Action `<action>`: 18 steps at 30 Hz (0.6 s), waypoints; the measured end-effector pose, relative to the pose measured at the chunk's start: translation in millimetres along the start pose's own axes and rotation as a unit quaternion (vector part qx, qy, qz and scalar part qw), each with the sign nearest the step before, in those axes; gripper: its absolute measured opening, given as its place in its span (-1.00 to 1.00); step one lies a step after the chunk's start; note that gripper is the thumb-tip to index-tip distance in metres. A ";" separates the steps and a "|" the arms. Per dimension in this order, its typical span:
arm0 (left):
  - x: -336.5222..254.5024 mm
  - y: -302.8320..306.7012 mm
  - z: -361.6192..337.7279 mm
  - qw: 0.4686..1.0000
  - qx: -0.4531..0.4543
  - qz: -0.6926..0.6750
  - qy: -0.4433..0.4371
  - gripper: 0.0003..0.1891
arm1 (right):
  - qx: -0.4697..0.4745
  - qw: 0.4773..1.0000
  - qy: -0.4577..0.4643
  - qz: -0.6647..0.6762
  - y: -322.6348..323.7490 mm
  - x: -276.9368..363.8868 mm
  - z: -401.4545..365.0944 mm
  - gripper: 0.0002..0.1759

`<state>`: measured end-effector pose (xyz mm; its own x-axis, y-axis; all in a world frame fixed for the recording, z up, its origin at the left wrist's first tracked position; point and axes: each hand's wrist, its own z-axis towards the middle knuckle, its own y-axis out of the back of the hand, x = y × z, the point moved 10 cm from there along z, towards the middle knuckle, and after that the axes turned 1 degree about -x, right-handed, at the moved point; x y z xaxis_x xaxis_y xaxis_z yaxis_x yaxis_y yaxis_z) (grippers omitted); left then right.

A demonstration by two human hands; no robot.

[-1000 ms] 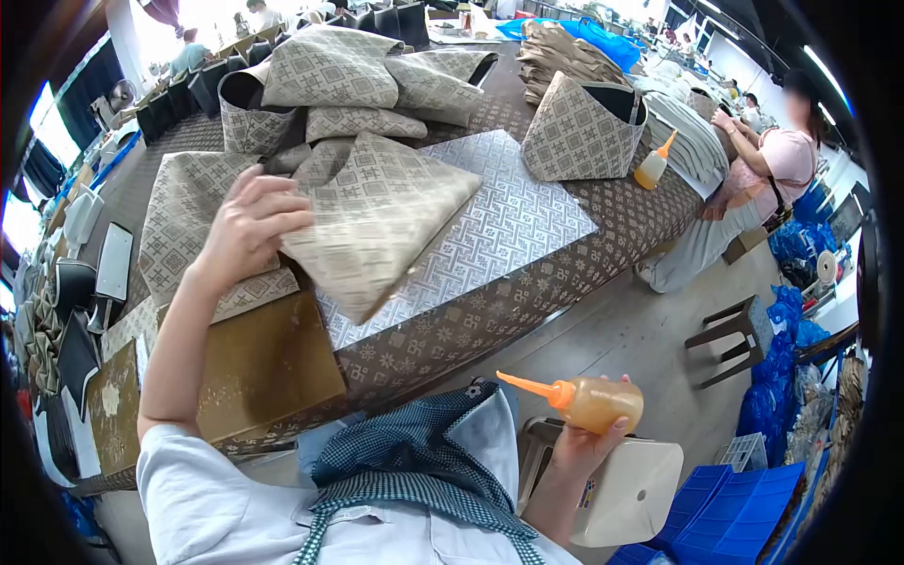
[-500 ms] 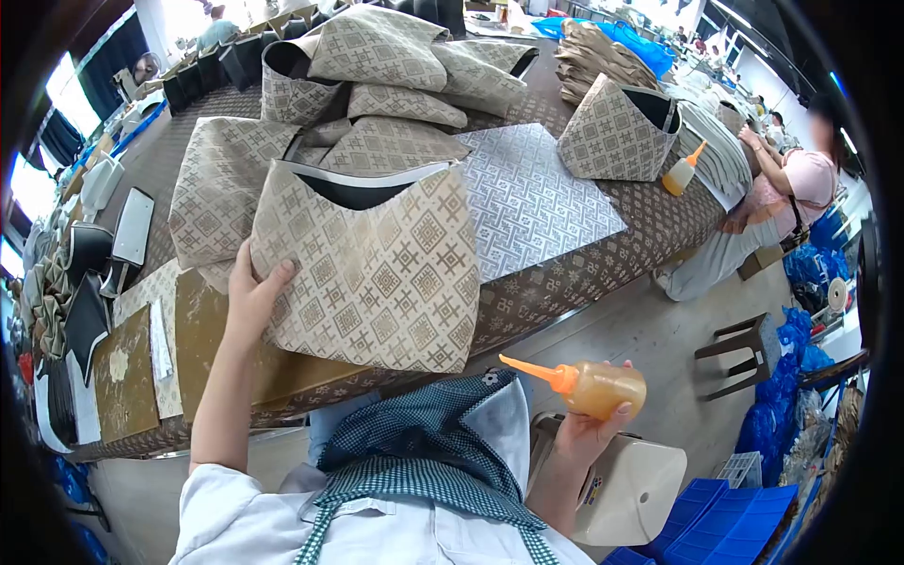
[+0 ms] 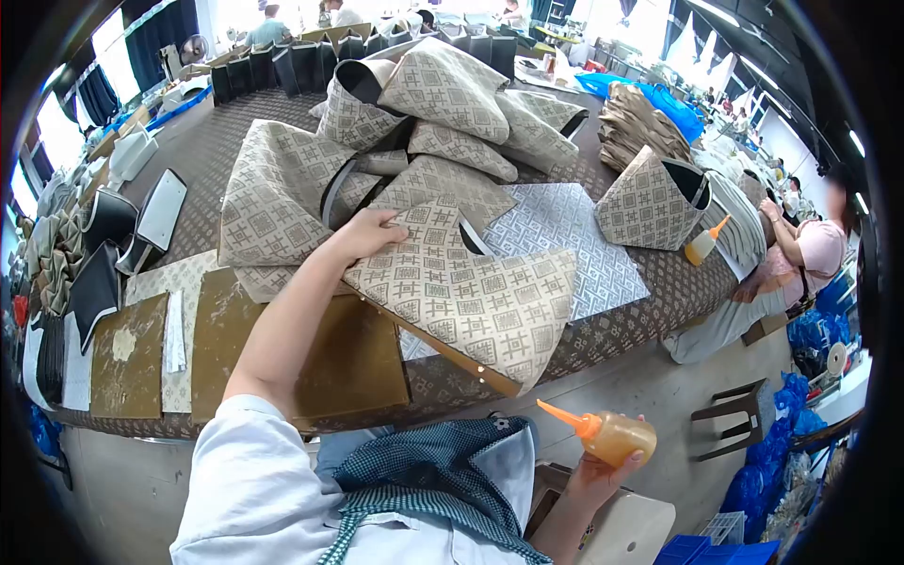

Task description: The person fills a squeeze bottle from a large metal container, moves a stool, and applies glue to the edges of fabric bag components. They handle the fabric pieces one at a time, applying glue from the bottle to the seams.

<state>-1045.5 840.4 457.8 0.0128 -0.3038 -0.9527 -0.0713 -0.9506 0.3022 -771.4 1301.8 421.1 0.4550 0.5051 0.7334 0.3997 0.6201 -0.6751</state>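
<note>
My left hand (image 3: 365,234) grips the upper edge of a beige patterned fabric piece (image 3: 476,301) with a dark lining. The piece lies tilted over the table's near edge, on a silver patterned sheet (image 3: 579,240). My right hand (image 3: 596,468) is down by my lap, below the table edge. It holds an orange-tipped glue bottle (image 3: 607,434) with its nozzle pointing left. Behind the piece lies a heap of similar beige fabric shells (image 3: 424,122).
A brown board (image 3: 273,358) lies at the near table edge, with dark and white cut pieces (image 3: 104,245) to its left. Another fabric shell (image 3: 650,202) and a second glue bottle (image 3: 704,243) stand at the right. A seated person (image 3: 800,259) works there. A stool (image 3: 730,424) stands on the floor.
The fabric piece, held upright with its opening up half a second ago, has been turned and laid down flatter across the table edge. The glue bottle has dropped slightly lower.
</note>
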 end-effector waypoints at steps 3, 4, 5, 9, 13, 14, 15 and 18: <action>13.9 20.1 18.3 0.999 -0.024 0.030 -0.007 -0.73 | 0.022 1.000 0.001 0.000 -10.1 -3.1 3.2 -0.18; 18.2 33.1 25.9 0.998 -0.037 0.059 0.002 -0.72 | 0.027 1.000 0.000 -0.010 -13.7 -1.9 2.2 -0.18; 30.1 55.0 43.0 0.989 -0.072 0.127 -0.013 -0.72 | 0.033 0.999 -0.001 -0.019 -19.5 0.8 1.8 -0.19; 39.2 115.4 86.2 0.966 -0.072 0.230 -0.092 -0.72 | 0.038 0.998 0.017 -0.050 -36.2 0.2 4.3 -0.22; 44.3 162.4 108.9 0.971 -0.063 0.196 -0.120 -0.70 | -0.144 0.989 -0.023 -0.002 -95.2 -8.6 -8.0 -0.25; 45.7 167.5 112.9 0.975 -0.055 0.189 -0.101 -0.70 | -0.168 0.985 -0.031 0.003 -100.2 -14.3 -9.4 -0.25; 43.4 170.8 111.4 0.979 -0.048 0.181 -0.080 -0.71 | -0.159 0.986 -0.038 -0.002 -102.0 -19.1 -6.8 -0.25; 45.3 177.8 107.5 0.980 -0.028 0.189 -0.064 -0.74 | -0.073 0.996 -0.042 -0.016 -103.1 -30.5 7.6 -0.24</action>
<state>-1164.8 664.5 464.7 -0.1290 -0.6272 -0.7681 0.0075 -0.7752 0.6317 -832.5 1227.1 468.9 0.3748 0.5387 0.7545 0.5264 0.5462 -0.6516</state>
